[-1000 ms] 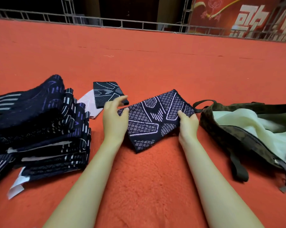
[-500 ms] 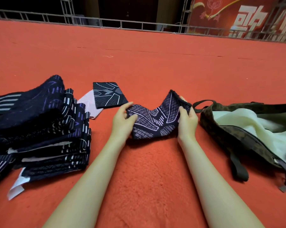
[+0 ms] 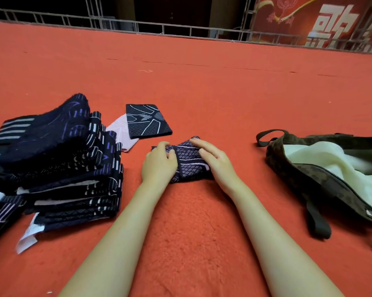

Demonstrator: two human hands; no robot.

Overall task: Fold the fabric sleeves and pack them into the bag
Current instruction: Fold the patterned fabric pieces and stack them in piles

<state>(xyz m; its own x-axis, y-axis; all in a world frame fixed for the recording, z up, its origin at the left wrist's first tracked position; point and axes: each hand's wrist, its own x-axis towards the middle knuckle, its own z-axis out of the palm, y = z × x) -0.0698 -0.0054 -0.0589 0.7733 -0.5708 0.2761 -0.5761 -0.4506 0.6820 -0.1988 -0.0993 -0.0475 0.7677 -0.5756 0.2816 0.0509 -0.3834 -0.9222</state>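
**Both hands flat on the folded sleeve**

The folded sleeve [image 3: 188, 162] lies on the red carpet [image 3: 202, 93], between the stack of sleeves [image 3: 56, 163] at left and the bag [image 3: 305, 168] at right. The left hand [image 3: 158, 166] grips its left edge, fingers curled. The right hand [image 3: 215, 159] presses on top, fingers straight and slightly spread.

Carpeted stage [image 3: 202, 82], railing [image 3: 180, 32], banner [image 3: 320, 20]
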